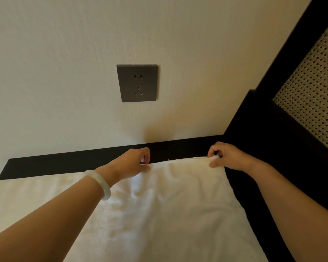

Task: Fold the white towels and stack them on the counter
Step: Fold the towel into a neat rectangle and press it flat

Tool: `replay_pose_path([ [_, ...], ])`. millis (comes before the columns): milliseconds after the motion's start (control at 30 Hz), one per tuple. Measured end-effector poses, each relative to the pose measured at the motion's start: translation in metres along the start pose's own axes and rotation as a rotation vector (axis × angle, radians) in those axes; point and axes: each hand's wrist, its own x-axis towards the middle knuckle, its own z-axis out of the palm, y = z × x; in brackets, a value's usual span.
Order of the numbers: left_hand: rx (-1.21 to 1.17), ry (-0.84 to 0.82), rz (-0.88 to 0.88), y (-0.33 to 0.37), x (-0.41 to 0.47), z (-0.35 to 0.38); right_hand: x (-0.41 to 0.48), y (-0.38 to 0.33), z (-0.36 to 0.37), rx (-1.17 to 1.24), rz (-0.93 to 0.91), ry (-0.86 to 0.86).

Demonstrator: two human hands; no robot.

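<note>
Pinching the far edge of the towel (169,205), both hands reach forward in the head view, the only one given. The left hand (134,161) grips one far corner, thumb under the cloth and fingers curled above it. The right hand (226,157) grasps the other far corner, thumb on the near side and fingers bent over the top, with a small bunch of fabric raised between them. Between the two hands the edge runs in a gentle line, higher at the right hand.

The towel is white and rumpled, with soft creases running from the held edge toward the camera. It lies spread over the dark counter (45,165) and fills the lower middle of the picture. White cloth also stretches off to the left under the left forearm; whether that is the same towel or another I cannot tell.

A strip of bare counter shows beyond the held edge and meets the wall (64,72). A pale bangle (100,184) sits on the left wrist. On the wall above the hands is a dark grey socket (137,83). To the right stands a dark frame (263,120) holding a woven cane panel (311,91). The right forearm crosses the dark surface beside the towel's right edge.
</note>
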Motion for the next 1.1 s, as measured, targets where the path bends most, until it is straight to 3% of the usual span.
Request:
replay_pose_path([
  [200,0.062,-0.054,-0.013,-0.003,-0.004,-0.008,-0.007,0.000,-0.007,0.246,0.050,0.034],
  [300,0.010,0.032,0.015,-0.006,-0.005,-0.011,-0.006,0.001,-0.016,0.337,0.114,0.110],
  [633,0.091,0.006,-0.036,-0.026,-0.012,-0.010,0.006,0.001,0.006,-0.115,0.068,0.002],
  [733,0.248,-0.083,-0.013,-0.028,-0.012,-0.015,0.008,-0.008,0.006,-0.242,0.089,-0.099],
  [833,0.241,-0.165,0.002,-0.027,-0.013,-0.018,0.011,-0.017,0.001,-0.297,0.159,-0.256],
  [900,0.209,-0.199,0.015,-0.028,-0.013,-0.024,0.011,-0.017,-0.008,-0.084,0.181,-0.261],
  [1000,0.126,-0.197,0.018,-0.033,-0.013,-0.033,0.010,-0.009,-0.013,0.339,0.256,-0.077],
  [1100,0.105,-0.174,-0.007,-0.040,-0.012,-0.035,0.013,-0.001,0.001,0.322,0.350,0.057],
])
